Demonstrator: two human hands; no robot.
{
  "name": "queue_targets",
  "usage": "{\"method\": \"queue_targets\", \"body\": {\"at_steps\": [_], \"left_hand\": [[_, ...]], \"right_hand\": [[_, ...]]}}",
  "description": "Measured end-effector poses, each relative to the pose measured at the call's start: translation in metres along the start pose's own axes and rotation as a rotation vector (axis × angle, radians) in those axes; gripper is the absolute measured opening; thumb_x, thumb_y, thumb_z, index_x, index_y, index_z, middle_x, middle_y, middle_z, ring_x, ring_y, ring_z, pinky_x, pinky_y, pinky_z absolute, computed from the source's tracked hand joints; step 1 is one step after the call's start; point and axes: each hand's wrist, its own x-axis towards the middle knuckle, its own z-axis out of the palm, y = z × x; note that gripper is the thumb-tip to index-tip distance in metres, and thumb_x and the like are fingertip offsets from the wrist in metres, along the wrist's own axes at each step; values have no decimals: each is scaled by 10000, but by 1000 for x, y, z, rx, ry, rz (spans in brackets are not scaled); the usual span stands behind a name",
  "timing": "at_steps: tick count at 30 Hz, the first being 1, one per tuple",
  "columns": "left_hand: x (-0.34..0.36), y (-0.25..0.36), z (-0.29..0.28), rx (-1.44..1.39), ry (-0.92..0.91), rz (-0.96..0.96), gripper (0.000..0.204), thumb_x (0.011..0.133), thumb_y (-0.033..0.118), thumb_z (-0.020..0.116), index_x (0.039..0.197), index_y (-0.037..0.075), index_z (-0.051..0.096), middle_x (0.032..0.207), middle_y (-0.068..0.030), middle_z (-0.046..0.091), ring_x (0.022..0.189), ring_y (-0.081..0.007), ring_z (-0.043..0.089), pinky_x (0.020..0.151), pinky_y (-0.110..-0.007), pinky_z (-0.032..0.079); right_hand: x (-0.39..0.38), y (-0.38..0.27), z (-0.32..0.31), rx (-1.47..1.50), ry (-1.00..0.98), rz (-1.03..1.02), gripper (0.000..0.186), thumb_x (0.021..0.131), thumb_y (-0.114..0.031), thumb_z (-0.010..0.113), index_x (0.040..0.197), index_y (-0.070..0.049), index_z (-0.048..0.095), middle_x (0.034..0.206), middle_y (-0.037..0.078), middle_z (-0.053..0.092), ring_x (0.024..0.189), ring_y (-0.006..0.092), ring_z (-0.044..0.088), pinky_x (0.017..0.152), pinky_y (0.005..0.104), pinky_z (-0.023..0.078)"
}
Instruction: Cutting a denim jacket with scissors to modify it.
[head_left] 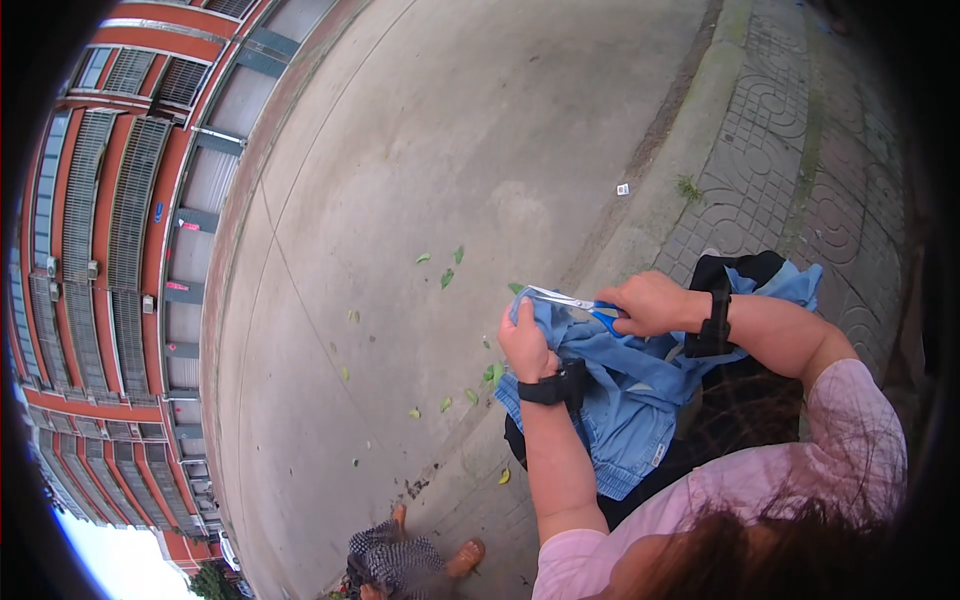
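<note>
A light blue denim garment (628, 425) lies bunched across my lap, with a gathered edge and a small white label. My left hand (527, 342) pinches a raised part of its cloth between thumb and fingers. My right hand (648, 303) is closed around the blue handles of a pair of scissors (570, 300). The silver blades point left and lie at the cloth just beside my left fingertips. Whether they are cutting into it I cannot tell. Black straps with small devices sit on both my wrists.
Green and yellow leaves (447, 279) are scattered on the concrete ground (400, 170). A kerb (690, 130) borders patterned paving (765, 120) at right. Another person in checked clothing (395, 558) is at the lower edge. A red building (110, 200) with barred balconies stands at left.
</note>
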Motion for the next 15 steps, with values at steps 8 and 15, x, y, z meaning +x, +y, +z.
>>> {"method": "queue_targets", "body": {"at_steps": [8,15], "left_hand": [[-4,2,3,50,-28,-3,135,888,68,518,931,-42,584,833,-68,635,706,-135,602,642,-274,494],[-4,2,3,3,-26,-21,128,888,72,518,915,-35,582,839,-77,638,707,-151,617,639,-276,503]], "right_hand": [[0,2,2,16,16,20,363,712,-220,611,1049,-88,592,664,106,633,636,328,614,578,432,472],[3,6,4,22,57,60,355,716,-226,616,1043,-88,592,664,112,630,636,338,615,572,437,470]]}}
